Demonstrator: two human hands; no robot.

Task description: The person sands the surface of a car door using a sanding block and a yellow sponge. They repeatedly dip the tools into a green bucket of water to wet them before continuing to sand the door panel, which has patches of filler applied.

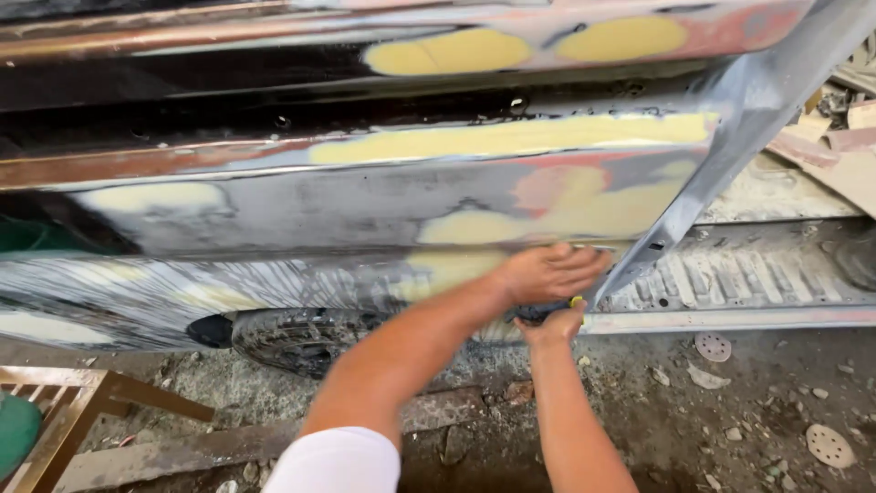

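Both hands work the car door's (383,205) lower corner, left hand (547,272) pressed flat on yellow filler (511,137), right hand (557,324) gripping a dark sanding tool (540,313) beneath, mid-sanding apparently.

Soft daylight, glare on the upper panel (182,36), hands slightly motion-blurred

Car body panel (365,205): sheet metal sanded to dull bare grey, with matt yellow filler patches (511,137) and remnants of reddish paint. Door sill (730,274): ribbed metal, dusty and matt. Ground (730,411): rough, gritty concrete strewn with round paper sanding discs (829,445). Chair frame (64,411): varnished wood, slightly glossy.
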